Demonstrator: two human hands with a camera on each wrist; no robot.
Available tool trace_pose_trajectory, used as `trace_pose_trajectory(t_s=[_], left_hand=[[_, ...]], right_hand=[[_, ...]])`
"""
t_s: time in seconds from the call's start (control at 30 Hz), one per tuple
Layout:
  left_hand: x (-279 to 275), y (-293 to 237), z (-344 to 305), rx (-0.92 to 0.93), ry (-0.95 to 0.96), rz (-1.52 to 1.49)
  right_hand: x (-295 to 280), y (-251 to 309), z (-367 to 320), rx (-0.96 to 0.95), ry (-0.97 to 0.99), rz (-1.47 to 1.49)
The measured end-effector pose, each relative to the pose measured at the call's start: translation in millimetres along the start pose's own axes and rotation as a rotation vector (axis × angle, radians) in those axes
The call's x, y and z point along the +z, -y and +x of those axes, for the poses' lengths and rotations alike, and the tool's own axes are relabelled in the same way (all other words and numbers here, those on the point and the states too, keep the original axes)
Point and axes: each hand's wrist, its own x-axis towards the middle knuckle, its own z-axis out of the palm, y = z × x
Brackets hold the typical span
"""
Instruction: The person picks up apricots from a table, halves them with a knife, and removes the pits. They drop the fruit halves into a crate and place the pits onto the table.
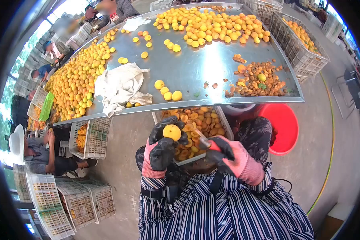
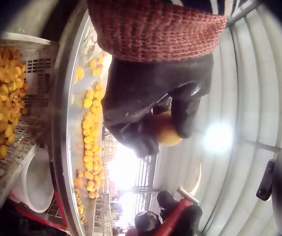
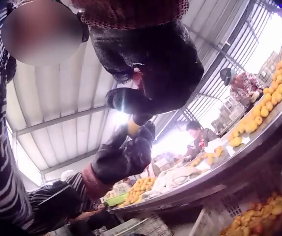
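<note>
My left hand [image 1: 162, 154], in a black-coated pink knit glove, holds a whole yellow apricot [image 1: 172, 132] between fingers and thumb. In the left wrist view, the apricot [image 2: 168, 135] shows partly behind the dark fingers. My right hand [image 1: 230, 154], gloved alike, grips a small knife [image 1: 214, 145] by its red handle, to the right of the apricot. The knife's pale curved blade [image 2: 198, 178] shows in the left wrist view. Beneath both hands, a crate [image 1: 229, 127] holds split apricot halves [image 1: 208, 122].
A metal table [image 1: 168, 72] in front bears heaps of apricots [image 1: 216, 28], a white cloth [image 1: 122, 86] and a pile of brown pits [image 1: 260, 82]. A red basin [image 1: 284, 128] stands right. Crates [image 1: 94, 140] and a seated person [image 1: 40, 152] are at left.
</note>
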Motion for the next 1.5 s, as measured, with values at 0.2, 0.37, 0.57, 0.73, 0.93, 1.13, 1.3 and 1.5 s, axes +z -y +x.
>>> trace_pose_trajectory(t_s=[0.2, 0.37, 0.57, 0.73, 0.93, 1.13, 1.3, 1.5], left_hand=[[4.1, -4.0, -26.6, -0.033, -0.016, 0.142], [2.2, -8.9, -36.7, -0.035, 0.041, 0.062], [7.9, -12.6, -42.5, 0.025, -0.036, 0.190], [10.0, -11.6, -45.8, 0.116, -0.095, 0.301], [15.6, -7.5, -49.7, 0.158, -0.047, 0.199], [18.3, -2.6, -52.5, 0.090, -0.070, -0.077], [14.8, -3.6, -49.4, 0.000, -0.112, 0.160], [14.8, -6.3, -43.4, -0.065, -0.125, -0.249]], right_hand=[[27.1, 0.4, -0.7, 0.127, 0.198, -0.055], [45.7, -10.4, -6.2, 0.040, 0.100, -0.035], [48.9, -5.1, -2.6, 0.047, 0.166, -0.068], [51.2, 1.6, -1.5, -0.034, 0.147, -0.098], [55.2, -12.1, -0.4, -0.078, 0.140, -0.141], [53.8, -16.2, 3.1, -0.012, 0.177, -0.133], [59.0, 0.0, 11.0, 0.071, 0.193, -0.262], [62.9, 4.0, 6.4, 0.041, 0.158, -0.389]])
